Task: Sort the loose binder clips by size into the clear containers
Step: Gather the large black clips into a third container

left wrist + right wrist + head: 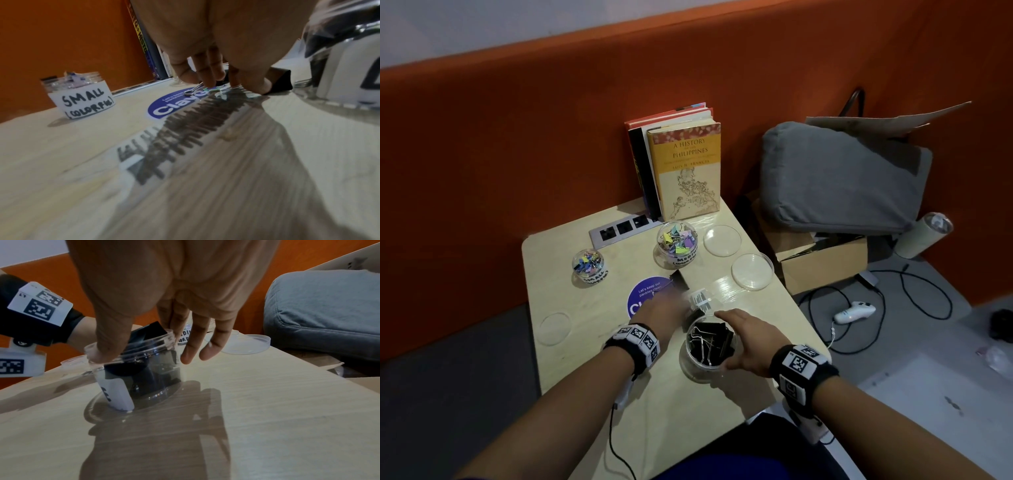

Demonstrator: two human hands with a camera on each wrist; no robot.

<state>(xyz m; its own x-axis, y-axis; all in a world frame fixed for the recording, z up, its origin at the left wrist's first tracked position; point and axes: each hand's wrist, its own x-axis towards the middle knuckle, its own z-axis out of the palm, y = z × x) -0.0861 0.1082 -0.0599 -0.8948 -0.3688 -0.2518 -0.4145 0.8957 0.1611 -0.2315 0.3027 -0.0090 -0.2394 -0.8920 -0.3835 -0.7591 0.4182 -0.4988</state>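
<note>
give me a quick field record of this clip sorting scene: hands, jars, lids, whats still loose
left hand: fingers down on a black binder clip lying on the table, pinching it
right hand: holds the rim of the near jar, thumb on the edge
near jar: open, holds large black clips
small jar: open, labelled SMALL (COLORFUL), colourful clips inside
medium jar: open, colourful clips inside
lids: three clear lids lying loose on the table
loose clips: at least the black one by the left hand
behind: upright books
</note>
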